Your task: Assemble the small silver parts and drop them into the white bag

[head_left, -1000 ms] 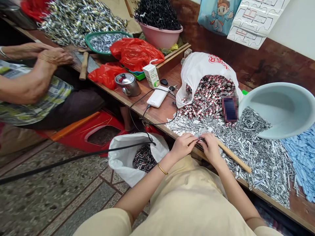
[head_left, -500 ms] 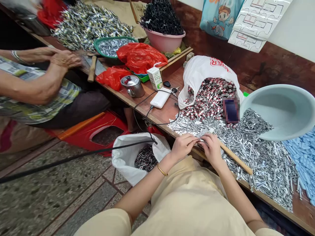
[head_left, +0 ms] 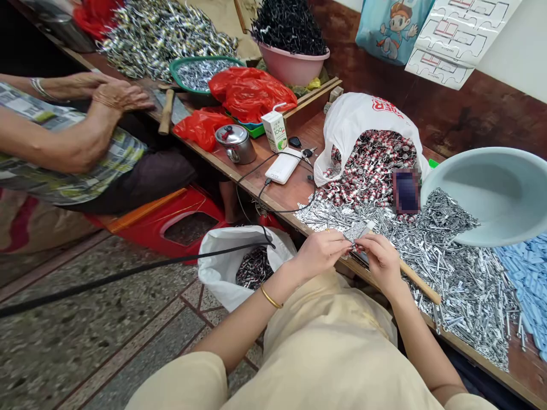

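My left hand (head_left: 325,251) and my right hand (head_left: 382,261) meet at the table's front edge, fingertips pinched together. Whatever small piece lies between them is mostly covered by the fingers, and I cannot make out its kind. Just behind the fingertips is a flat grey metal piece (head_left: 359,229). A wooden handle (head_left: 421,283) lies slantwise to the right of my right hand. Loose, slim silvery metal parts (head_left: 465,296) spread over the table beyond and beside my hands.
A white plastic bag (head_left: 346,108) spills red-and-silver pieces (head_left: 371,162). A pale basin (head_left: 504,188) stands right, near light-blue strips (head_left: 525,279). Below left is a white sack (head_left: 213,267); a black cable (head_left: 128,277) crosses above the floor. Another person's hands (head_left: 115,94) are far left.
My hands have shifted slightly right and down, still close together, and the right hand has turned a little. The whole view has moved slightly. The other person's hands look much the same.
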`<state>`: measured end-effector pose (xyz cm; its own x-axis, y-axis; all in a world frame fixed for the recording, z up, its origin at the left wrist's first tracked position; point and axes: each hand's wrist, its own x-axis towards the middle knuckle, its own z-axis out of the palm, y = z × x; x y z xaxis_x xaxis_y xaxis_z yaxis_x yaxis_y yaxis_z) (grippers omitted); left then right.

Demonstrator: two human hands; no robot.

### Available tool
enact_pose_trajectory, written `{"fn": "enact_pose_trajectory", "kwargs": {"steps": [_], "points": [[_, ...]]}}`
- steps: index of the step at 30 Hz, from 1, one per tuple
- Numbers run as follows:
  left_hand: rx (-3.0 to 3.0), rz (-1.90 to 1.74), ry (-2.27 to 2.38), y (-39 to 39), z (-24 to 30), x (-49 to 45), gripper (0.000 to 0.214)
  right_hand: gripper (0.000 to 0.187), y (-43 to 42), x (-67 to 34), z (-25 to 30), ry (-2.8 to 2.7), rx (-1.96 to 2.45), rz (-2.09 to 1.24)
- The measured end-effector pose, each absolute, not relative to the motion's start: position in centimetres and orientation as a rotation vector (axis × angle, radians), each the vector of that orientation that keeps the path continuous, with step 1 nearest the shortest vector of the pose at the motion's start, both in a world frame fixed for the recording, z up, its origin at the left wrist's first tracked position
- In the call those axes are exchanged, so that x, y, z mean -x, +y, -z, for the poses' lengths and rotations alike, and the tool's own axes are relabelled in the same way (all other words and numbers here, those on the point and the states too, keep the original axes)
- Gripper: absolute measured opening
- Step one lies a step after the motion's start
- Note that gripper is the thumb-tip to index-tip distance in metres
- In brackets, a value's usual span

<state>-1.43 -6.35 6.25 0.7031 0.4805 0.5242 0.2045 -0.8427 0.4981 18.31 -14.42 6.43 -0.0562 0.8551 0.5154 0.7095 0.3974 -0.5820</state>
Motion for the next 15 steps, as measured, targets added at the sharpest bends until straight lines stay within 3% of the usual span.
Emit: {"fn": "enact_pose_trajectory", "kwargs": {"steps": [6,15], "points": [[-2.303,-0.958,0.500,-6.5,-6.4,1.5,0.025,0.033,-14.7,-18.0,-6.4,-1.763,1.411,-0.288],[-1.519,-1.256,0.896,-11.2,-2.3,-2.5,0.015,0.029,-14.7,-16.3,-5.0,-1.504,1.459,-0.285]]}}
